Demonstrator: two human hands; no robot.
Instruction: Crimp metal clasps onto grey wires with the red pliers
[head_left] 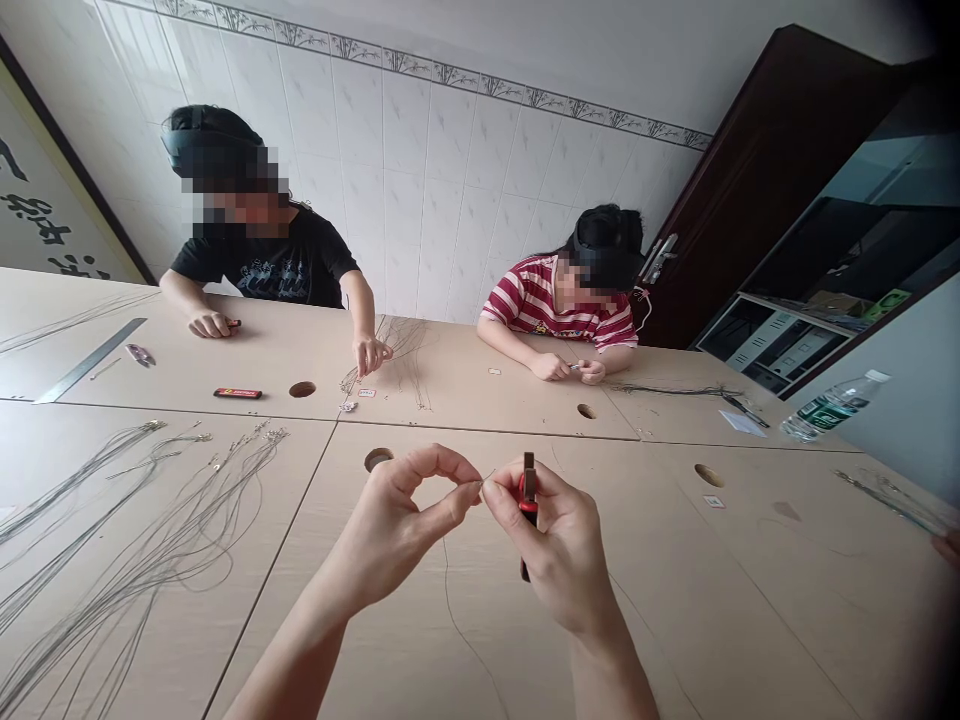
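My left hand [409,510] is raised over the table with thumb and forefinger pinched on the end of a thin cord [450,590] that hangs down onto the tabletop. My right hand [551,535] is closed round small pliers with red and black handles [528,500], held upright, and its fingertips also pinch the cord's tip. The two hands almost touch at the fingertips.
Many thin cords [142,540] lie spread at the left. Two people sit across the beige table [750,600], each handling small parts. A metal ruler [90,360], a red-black box [237,394], a water bottle [832,405] and round cable holes [302,389] are around.
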